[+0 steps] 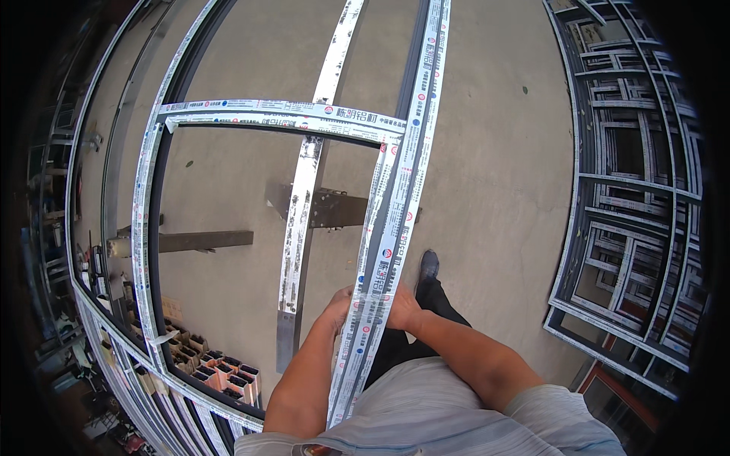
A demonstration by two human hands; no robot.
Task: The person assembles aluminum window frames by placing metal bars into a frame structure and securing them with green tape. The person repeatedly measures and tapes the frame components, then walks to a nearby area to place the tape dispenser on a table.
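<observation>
A large metal window frame [395, 220], its profiles covered in printed white protective film, lies in front of me. Its right-hand long bar runs down toward my body. At the near part of that bar, my left hand [336, 310] grips the left side. Across from it, my right hand [404, 308] is closed on the right side. The fingers of both hands are largely hidden behind the bar. A crossbar [289, 115] joins the two long sides farther off. Between the hands, a pale translucent band [372, 298] crosses the bar.
Under the frame run a long white-topped support beam [298, 228] and a dark bracket [334, 209]. Several assembled frames [623, 175] are stacked at the right. Bundled profiles [152, 395] and cut profile ends [228, 376] stand at lower left. My shoe [430, 264] is on the concrete floor [494, 167].
</observation>
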